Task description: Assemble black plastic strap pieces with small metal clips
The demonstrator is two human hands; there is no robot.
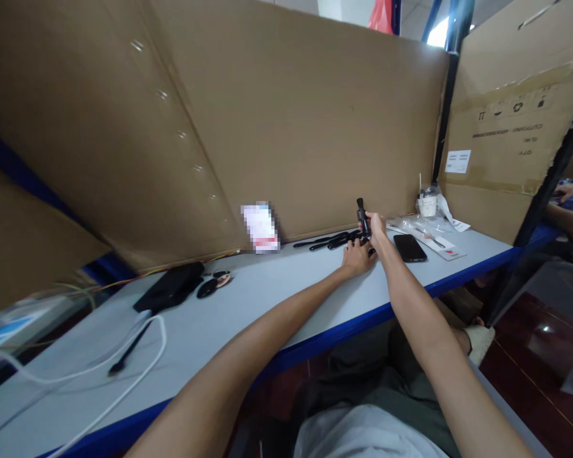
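Note:
My right hand [376, 226] is wrapped round a black cylindrical tool [361, 213], held upright above the white table [286, 286]. Beside and below it, my left hand [357, 256] rests low over the tabletop, its fingers at some small dark items too hidden to make out. Several black strap-like pieces [329, 240] lie just left of my hands, along the cardboard wall. To the right of my right wrist lies a black phone [409, 248].
A blurred upright screen [261, 228] leans on the cardboard wall [315, 127]. Left are a black case [172, 287], black oval items [207, 288] and a white cable [160, 343]. Plastic bags and a cup [427, 202] stand at the right. Another person's hand [570, 192] shows far right.

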